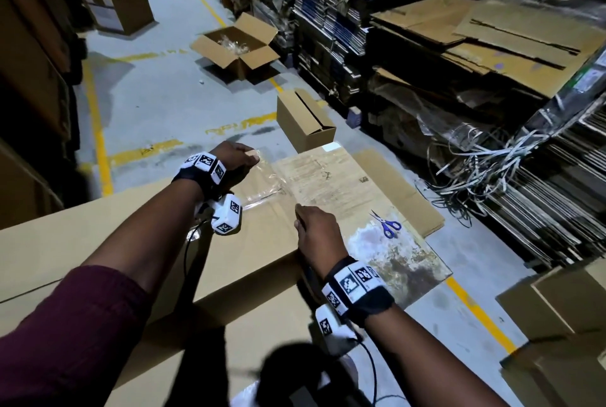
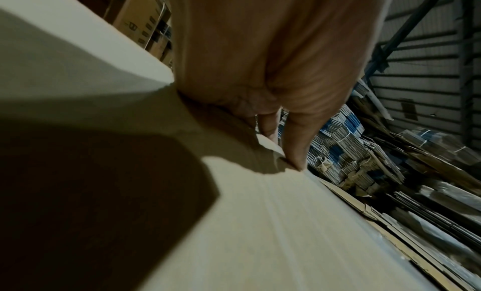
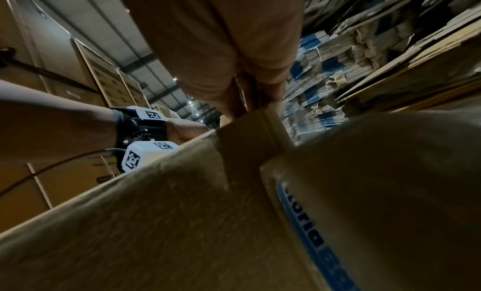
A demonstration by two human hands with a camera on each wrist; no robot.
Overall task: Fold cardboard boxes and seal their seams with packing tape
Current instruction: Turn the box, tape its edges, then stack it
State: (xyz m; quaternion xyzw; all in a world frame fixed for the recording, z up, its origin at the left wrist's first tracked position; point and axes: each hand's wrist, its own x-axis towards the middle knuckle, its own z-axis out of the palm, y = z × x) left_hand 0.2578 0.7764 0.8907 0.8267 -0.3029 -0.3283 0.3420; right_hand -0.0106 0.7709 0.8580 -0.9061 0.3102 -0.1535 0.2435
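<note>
Hands, two: left point(image 1: 236, 160) pinches one tape roll point(image 1: 252, 154), right point(image 1: 316, 229) presses flat on one box point(image 1: 131, 236)

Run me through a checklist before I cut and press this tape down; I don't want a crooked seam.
1. Box steadied: ok, the right hand rests on its top near the edge.
2. Tape strip laid across the box top: ok, it runs from the left hand towards the right hand.
3. Tape lying smooth: not ok, it looks creased and shiny.
4. Left hand's hold on the tape end: cannot tell.
5. Scissors handy: ok, probably; they lie on the flat sheet just beyond the right hand.
6. Seam fully covered: cannot tell.
</note>
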